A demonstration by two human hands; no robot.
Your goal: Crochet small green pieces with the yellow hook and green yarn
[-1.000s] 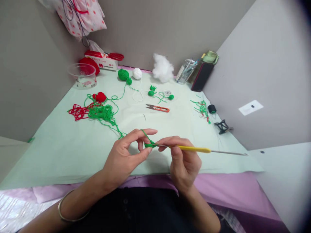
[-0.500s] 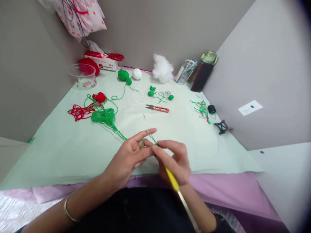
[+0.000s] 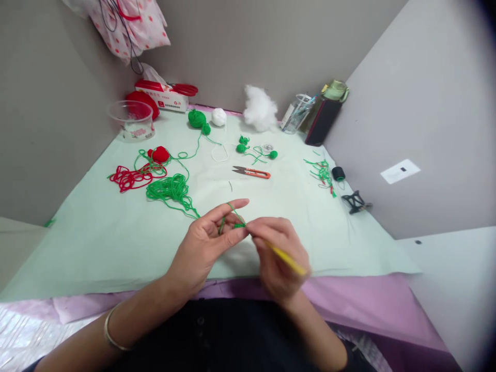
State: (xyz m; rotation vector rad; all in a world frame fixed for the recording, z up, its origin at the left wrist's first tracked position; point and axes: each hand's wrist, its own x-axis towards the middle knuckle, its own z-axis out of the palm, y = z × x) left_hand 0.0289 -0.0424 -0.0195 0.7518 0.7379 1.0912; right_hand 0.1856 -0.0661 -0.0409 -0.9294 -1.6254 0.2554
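Note:
My left hand (image 3: pixel 205 240) pinches a small piece of green crochet work (image 3: pixel 239 226) between thumb and fingers, with green yarn looped over its raised index finger. My right hand (image 3: pixel 281 253) is closed round a crochet hook (image 3: pixel 289 259) with a yellow handle; its tip meets the work at my left fingertips and is hidden there. From my left hand the strand runs back to a loose heap of green yarn (image 3: pixel 170 190) on the table. Orange thread snips (image 3: pixel 251 172) lie beyond my hands, near a short dark strand (image 3: pixel 230 186).
Red yarn (image 3: pixel 129 179) lies at left, before a clear plastic tub (image 3: pixel 135 124). Along the back are a tissue box (image 3: pixel 165 97), green yarn balls (image 3: pixel 197 119), white stuffing (image 3: pixel 259 109) and a cup of pens (image 3: pixel 297 114). Green scraps (image 3: pixel 322 173) and a black thread spool (image 3: pixel 338 174) lie right.
My right hand has turned, and the hook's handle now lies flatter, pointing lower right. The green yarn heap has loosened and spread. My left hand keeps its hold, its index finger slightly higher.

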